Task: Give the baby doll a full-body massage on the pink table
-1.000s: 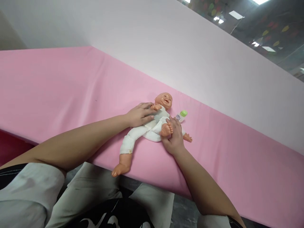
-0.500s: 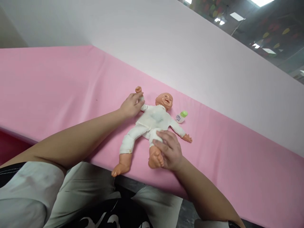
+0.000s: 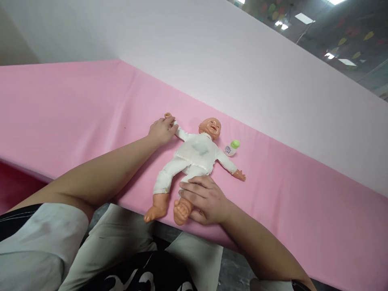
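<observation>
A baby doll (image 3: 197, 149) in a white cloth body lies on its back across a pink padded surface, its head toward the wall and its feet toward me. My left hand (image 3: 163, 131) is closed around the doll's forearm on the left, just below the small plastic hand. Lower down, my right hand (image 3: 209, 200) wraps over the doll's leg on the right, near the ankle; part of that leg is hidden under my fingers. The other leg and the outstretched arm on the right lie untouched.
A small clear bottle with a green cap (image 3: 232, 148) lies beside the doll's head. Behind the pink padded surface (image 3: 303, 194) rises a white wall (image 3: 242, 72), with a dark glass pane at upper right. My legs are below the near edge.
My right hand has shifted left and toward me, carrying the doll's leg closer to the other one. My left hand has drawn the doll's arm outward to the left.
</observation>
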The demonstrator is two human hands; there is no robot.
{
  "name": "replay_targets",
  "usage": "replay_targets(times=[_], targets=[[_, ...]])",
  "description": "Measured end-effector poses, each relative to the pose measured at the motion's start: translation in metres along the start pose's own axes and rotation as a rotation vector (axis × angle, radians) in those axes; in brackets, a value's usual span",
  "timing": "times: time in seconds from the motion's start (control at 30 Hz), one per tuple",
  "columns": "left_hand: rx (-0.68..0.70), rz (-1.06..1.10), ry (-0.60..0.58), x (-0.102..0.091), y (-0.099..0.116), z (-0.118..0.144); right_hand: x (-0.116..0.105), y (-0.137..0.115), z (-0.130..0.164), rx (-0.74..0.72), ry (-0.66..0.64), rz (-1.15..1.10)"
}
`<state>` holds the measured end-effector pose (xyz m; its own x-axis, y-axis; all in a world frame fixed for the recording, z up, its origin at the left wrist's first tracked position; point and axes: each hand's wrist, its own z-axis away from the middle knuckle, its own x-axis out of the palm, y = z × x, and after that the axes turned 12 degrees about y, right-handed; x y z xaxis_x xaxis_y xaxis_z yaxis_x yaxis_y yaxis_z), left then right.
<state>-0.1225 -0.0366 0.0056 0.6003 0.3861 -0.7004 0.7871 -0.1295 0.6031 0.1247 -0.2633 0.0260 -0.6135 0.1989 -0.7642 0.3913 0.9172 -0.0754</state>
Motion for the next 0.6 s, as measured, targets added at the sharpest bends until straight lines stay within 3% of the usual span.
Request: replay_targets(times=[0.1,0.27,0.33,0.43,0.6], targets=[[0.132,0.062,0.064,0.001,0.004,0.006,-0.004,0.008,0.005,0.003,0.182,0.031],[0.543,0.165,0.116,0.001,0.015,0.022,-0.007,0.036,0.016,0.122,0.474,0.224],[0.693,0.201,0.071,0.0,0.021,0.029,-0.007,0.048,0.019,0.221,0.474,0.245],[0.845,0.218,-0.071,-0.002,0.032,0.039,-0.007,0.062,0.023,0.384,0.368,0.222],[0.808,0.176,-0.281,-0.003,0.042,0.045,-0.001,0.069,0.026,0.61,0.257,0.163]])
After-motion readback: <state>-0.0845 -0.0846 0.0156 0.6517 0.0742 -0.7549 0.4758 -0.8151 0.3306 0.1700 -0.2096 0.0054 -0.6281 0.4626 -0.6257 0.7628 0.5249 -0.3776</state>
